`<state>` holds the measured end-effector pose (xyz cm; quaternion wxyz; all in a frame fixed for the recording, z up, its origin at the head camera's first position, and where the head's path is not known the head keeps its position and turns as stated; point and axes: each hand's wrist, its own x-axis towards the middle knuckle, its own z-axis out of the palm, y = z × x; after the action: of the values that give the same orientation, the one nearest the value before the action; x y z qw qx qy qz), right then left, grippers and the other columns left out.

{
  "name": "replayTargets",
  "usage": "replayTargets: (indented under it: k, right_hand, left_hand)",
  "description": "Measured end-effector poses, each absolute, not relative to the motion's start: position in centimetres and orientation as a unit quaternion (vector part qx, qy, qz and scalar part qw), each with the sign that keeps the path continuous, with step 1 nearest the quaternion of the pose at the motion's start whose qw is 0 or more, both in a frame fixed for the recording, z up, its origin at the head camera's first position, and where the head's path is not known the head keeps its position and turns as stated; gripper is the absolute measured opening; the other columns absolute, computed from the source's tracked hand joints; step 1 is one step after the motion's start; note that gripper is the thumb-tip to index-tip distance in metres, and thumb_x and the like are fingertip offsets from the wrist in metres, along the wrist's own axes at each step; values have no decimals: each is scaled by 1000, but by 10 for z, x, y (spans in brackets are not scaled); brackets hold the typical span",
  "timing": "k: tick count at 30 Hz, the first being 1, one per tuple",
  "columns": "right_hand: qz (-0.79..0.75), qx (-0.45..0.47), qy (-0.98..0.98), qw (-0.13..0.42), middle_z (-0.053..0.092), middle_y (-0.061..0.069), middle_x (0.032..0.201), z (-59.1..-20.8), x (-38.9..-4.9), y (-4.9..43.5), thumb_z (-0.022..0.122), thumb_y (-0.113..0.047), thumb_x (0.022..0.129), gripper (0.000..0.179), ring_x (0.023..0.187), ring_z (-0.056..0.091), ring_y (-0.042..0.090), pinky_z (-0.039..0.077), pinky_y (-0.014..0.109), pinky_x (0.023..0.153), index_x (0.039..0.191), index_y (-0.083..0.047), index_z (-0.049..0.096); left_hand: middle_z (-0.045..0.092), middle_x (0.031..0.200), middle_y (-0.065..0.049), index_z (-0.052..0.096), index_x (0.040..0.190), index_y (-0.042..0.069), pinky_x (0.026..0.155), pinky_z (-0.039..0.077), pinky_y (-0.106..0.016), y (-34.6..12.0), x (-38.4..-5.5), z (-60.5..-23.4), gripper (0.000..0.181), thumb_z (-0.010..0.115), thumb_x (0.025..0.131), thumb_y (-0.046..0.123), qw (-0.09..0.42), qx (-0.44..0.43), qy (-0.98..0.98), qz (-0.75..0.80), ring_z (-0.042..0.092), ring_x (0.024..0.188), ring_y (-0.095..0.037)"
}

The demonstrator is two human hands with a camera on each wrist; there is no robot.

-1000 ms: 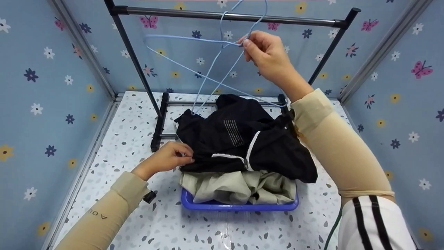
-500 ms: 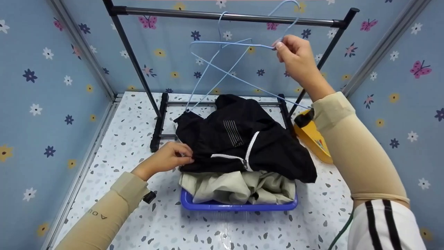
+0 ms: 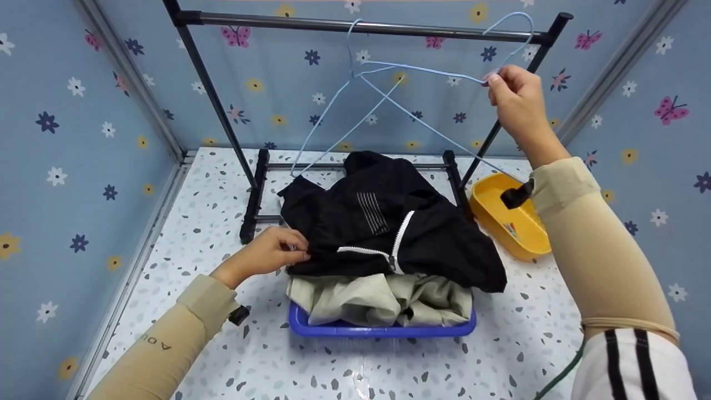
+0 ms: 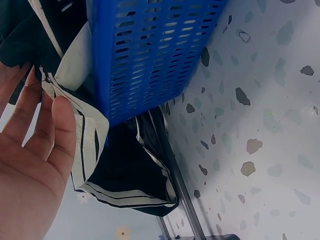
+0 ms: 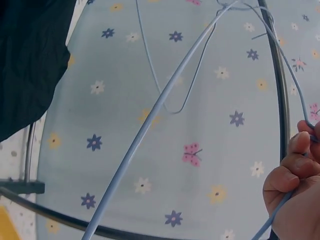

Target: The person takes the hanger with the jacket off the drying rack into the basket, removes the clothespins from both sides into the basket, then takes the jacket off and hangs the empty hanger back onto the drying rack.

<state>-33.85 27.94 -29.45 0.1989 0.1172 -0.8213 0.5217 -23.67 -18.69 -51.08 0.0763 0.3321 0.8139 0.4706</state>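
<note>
My right hand [image 3: 519,103] pinches a light blue wire hanger [image 3: 433,70] at its neck. The hook curves up in front of the rack's rail, and the lower wire slants down toward the forearm. On the left, my left hand [image 3: 272,250] holds the near left edge of a black zip jacket [image 3: 444,244] between thumb and fingers. In the left wrist view a pale striped trim [image 4: 87,150] passes under that thumb. The jacket lies spread over crumpled beige cloth [image 3: 366,300] in a blue basket [image 3: 383,332].
Another blue wire hanger [image 3: 349,41] hangs on the dark metal rail [image 3: 278,21] of a clothes rack. A yellow tray [image 3: 536,244] with small coloured items stands right of the jacket. Patterned panels close in the back and both sides; a green cord [image 3: 558,378] runs at lower right.
My right hand has carried its hanger to the right and slightly down, past the hanging one. The yellow tray has come into sight. My left hand and the jacket have stayed put.
</note>
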Motion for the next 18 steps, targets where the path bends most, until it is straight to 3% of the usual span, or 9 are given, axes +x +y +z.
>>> replayTargets:
  k: [9,18]
  right_hand:
    - [491,61,-844,207,53,-7,75,-302,-344,298,54,-25,114,24,71,44,13,37,23,63,101,-15,71]
    - [469,1,-860,200,55,-7,80,-299,-355,302,51,-28,116,23,78,50,11,42,24,71,104,-20,69]
  left_hand:
    - [80,101,-11,85,92,7,81,54,-18,-188,-236,-508,6,81,92,2,82,331,811,474,65,92,-6]
    - [81,101,-12,85,90,7,88,54,-20,-186,-235,-509,8,80,92,1,78,332,810,476,68,96,-9]
